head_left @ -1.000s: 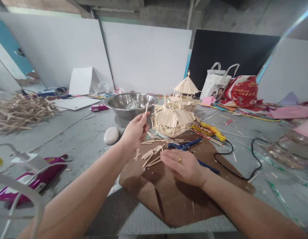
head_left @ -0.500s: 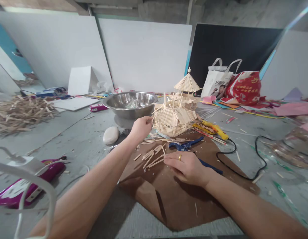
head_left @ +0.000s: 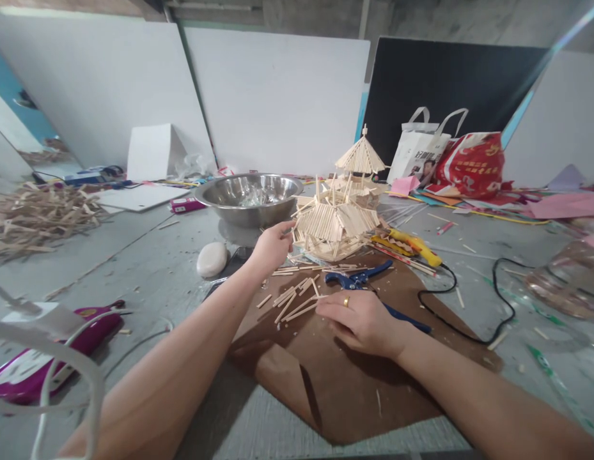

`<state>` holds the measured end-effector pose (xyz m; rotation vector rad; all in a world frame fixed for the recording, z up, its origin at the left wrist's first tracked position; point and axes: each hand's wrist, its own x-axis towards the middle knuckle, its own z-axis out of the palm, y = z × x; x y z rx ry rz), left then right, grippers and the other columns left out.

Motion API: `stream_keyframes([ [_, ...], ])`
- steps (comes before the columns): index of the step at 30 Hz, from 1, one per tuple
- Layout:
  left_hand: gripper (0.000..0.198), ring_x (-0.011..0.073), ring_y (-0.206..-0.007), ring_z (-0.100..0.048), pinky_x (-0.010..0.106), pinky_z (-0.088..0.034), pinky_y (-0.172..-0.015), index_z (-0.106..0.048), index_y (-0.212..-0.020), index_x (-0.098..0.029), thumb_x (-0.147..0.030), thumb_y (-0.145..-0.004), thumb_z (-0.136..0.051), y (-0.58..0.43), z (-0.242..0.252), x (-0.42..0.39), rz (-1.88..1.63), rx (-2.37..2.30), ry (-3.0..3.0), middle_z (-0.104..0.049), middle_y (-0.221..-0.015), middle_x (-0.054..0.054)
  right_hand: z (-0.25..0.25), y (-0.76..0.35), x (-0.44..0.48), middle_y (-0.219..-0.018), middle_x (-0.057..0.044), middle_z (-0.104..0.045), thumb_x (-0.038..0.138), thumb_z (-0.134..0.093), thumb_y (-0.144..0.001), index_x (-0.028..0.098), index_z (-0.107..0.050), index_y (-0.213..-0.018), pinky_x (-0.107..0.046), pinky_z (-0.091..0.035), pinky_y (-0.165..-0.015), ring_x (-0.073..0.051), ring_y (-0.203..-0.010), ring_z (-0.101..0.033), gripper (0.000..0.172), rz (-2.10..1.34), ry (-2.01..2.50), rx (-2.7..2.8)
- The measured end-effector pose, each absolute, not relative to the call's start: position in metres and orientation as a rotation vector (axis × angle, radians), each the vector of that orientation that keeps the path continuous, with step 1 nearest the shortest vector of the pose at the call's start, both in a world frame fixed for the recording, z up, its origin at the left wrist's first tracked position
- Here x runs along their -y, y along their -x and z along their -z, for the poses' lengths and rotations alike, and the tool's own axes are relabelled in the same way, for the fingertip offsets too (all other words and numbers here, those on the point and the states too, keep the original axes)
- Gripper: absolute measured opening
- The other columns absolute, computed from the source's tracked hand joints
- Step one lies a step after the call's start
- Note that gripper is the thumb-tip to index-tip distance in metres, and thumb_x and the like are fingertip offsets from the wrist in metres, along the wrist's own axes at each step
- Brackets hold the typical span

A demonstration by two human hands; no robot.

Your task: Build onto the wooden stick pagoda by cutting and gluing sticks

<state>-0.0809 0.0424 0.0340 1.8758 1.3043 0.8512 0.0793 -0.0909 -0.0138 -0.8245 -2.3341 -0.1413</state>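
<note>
My left hand (head_left: 273, 246) is at the left eave of a pavilion model (head_left: 332, 223) made of thin wooden sticks. Its index finger stretches toward the roof edge and the other fingers curl; what lies between them is hidden. My right hand (head_left: 361, 319), with a ring on one finger, rests low over brown paper (head_left: 368, 396). Its thumb and fingertips are closed at the end of a thin wooden stick (head_left: 301, 312). Several loose cut sticks (head_left: 286, 297) lie just left of it. Blue-handled cutters (head_left: 357, 278) lie behind and partly under this hand.
A steel bowl (head_left: 251, 201) stands behind my left hand, near a white rounded object (head_left: 211, 260). A yellow-handled corded tool (head_left: 416, 246) lies right of the model. At left are a purple power strip (head_left: 57, 358) and a stick pile (head_left: 42, 220). Bags (head_left: 472, 166) stand at the back right.
My left index finger has straightened a little toward the roof edge. My right hand stays in place beside the loose sticks. The whole view has shifted slightly.
</note>
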Motion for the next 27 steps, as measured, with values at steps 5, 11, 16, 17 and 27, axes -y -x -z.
stream_keyframes([
  [5,0.04,0.0014,-0.029,-0.027,0.015,-0.022,-0.031,-0.043,-0.116,-0.022,-0.02,-0.077,-0.036,0.081,-0.035,-0.04,-0.837,-1.247,-1.801,-0.044,-0.053,-0.005,0.014,-0.079,0.091,-0.092,-0.008,-0.062,0.014,-0.044,-0.074,0.014,-0.053,-0.093,-0.027,-0.045,-0.076,-0.015,-0.087,-0.056,0.022,0.148,0.822,2.332],
  [11,0.036,0.0018,-0.027,-0.029,0.016,-0.023,-0.029,-0.048,-0.111,-0.018,-0.022,-0.076,-0.041,0.078,-0.033,-0.046,-0.869,-1.269,-1.799,-0.043,-0.052,-0.004,0.014,-0.079,0.092,-0.092,-0.008,-0.062,0.014,-0.044,-0.074,0.015,-0.053,-0.094,-0.026,-0.045,-0.076,-0.014,-0.087,-0.056,0.021,0.128,0.837,2.338],
  [16,0.032,0.0017,-0.028,-0.032,0.016,-0.025,-0.029,-0.053,-0.105,-0.017,-0.025,-0.077,-0.041,0.075,-0.031,-0.049,-0.901,-1.268,-1.83,-0.045,-0.052,-0.004,0.012,-0.078,0.092,-0.091,-0.008,-0.062,0.013,-0.044,-0.074,0.015,-0.053,-0.093,-0.026,-0.045,-0.076,-0.014,-0.088,-0.056,0.02,0.111,0.839,2.342],
  [17,0.033,0.0018,-0.028,-0.033,0.015,-0.025,-0.029,-0.054,-0.105,-0.017,-0.026,-0.077,-0.04,0.074,-0.031,-0.048,-0.907,-1.269,-1.834,-0.045,-0.052,-0.004,0.011,-0.078,0.092,-0.091,-0.008,-0.062,0.013,-0.044,-0.074,0.014,-0.053,-0.092,-0.026,-0.045,-0.076,-0.014,-0.088,-0.056,0.02,0.113,0.839,2.34],
  [27,0.038,0.0017,-0.025,-0.032,0.015,-0.024,-0.028,-0.045,-0.115,-0.02,-0.021,-0.078,-0.036,0.071,-0.031,-0.035,-0.918,-1.233,-1.733,-0.045,-0.051,-0.005,0.009,-0.078,0.094,-0.091,-0.007,-0.063,0.014,-0.045,-0.074,0.015,-0.053,-0.093,-0.026,-0.045,-0.075,-0.014,-0.087,-0.056,0.021,0.137,0.836,2.332],
])
